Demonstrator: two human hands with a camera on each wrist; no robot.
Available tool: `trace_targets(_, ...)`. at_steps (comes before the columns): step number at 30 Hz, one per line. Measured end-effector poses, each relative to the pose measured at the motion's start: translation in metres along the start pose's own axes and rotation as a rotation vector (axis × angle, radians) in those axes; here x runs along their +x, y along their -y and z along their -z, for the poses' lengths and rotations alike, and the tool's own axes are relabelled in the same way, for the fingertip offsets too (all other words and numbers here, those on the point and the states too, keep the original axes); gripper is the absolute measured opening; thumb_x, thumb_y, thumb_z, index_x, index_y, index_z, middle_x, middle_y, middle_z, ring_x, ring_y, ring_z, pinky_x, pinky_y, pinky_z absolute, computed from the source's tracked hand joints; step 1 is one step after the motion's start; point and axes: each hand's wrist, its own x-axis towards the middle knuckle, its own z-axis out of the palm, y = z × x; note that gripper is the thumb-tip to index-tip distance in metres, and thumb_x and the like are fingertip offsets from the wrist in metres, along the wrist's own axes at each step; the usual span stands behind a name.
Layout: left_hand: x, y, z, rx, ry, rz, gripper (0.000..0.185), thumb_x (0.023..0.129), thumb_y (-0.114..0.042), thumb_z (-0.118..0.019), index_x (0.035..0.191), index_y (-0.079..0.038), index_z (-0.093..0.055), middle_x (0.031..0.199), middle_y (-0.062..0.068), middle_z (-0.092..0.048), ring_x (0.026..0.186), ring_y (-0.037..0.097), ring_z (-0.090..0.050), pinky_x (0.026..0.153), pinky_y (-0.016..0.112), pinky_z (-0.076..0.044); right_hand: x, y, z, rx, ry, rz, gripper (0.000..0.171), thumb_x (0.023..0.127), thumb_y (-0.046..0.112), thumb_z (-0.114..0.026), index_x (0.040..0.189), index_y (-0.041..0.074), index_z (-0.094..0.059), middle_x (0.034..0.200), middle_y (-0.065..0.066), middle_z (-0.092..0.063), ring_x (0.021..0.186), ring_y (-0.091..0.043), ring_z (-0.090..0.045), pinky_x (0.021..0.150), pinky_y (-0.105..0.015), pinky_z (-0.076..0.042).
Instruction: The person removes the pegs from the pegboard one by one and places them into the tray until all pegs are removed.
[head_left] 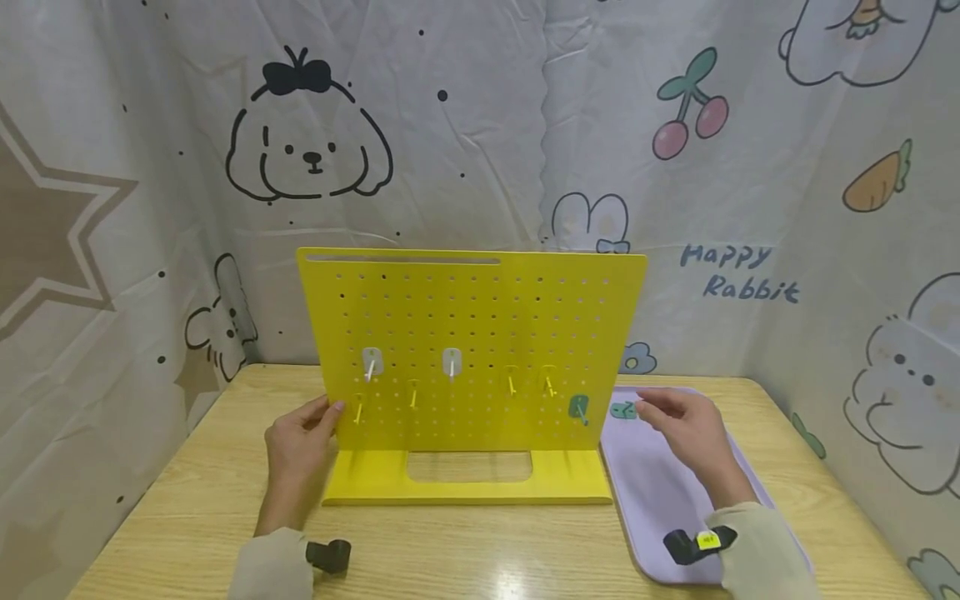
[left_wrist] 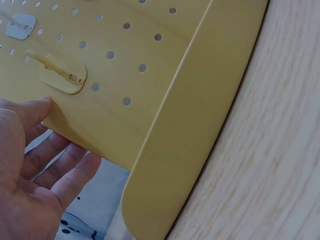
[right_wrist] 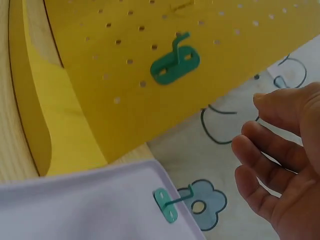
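Observation:
A yellow pegboard [head_left: 465, 333] stands upright on its flat base. My left hand [head_left: 302, 446] grips its left edge, thumb [left_wrist: 37, 110] on the front face and fingers behind. Near that thumb sits a yellow hook [left_wrist: 62, 74]. My right hand [head_left: 686, 433] hovers over the far end of the purple tray [head_left: 660, 500], its fingers [right_wrist: 265, 157] loosely bent around nothing. A loose green hook [right_wrist: 166, 205] lies in the tray close to those fingertips. Another green hook [right_wrist: 175, 65] is mounted low at the board's right side.
Two white hooks, one of them the left white hook [head_left: 372, 362], and several yellow hooks are on the board. The wooden table [head_left: 450, 546] extends in front of the base. A printed curtain [head_left: 465, 125] hangs behind and along both sides.

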Motion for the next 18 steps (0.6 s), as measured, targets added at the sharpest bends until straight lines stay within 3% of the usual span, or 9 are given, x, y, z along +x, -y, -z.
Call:
trace_targets(8, 0.0, 0.0, -0.001, 0.013, -0.014, -0.012, 0.047, 0.097, -0.041, -0.066, 0.126, -0.004, -0.069, 0.103, 0.011, -0.073, 0.09, 0.023, -0.067, 0.069, 0.012, -0.051, -0.013, 0.009, -0.006, 0.094, -0.007, 0.125, 0.033, 0.096, 0.022, -0.07, 0.122, 0.002, -0.07, 0.109, -0.012, -0.072, 0.09, -0.019, -0.066, 0.074, -0.025, -0.056)
trace_targets(18, -0.001, 0.0, -0.001, 0.013, -0.012, -0.019, 0.048, 0.097, -0.042, -0.065, 0.126, -0.003, -0.069, 0.103, 0.011, -0.073, 0.09, 0.024, -0.067, 0.069, 0.012, -0.051, -0.018, 0.014, -0.026, 0.265, 0.073, 0.197, 0.03, 0.094, 0.012, -0.073, 0.118, -0.005, -0.07, 0.108, -0.017, -0.072, 0.087, -0.011, -0.067, 0.075, -0.023, -0.056)
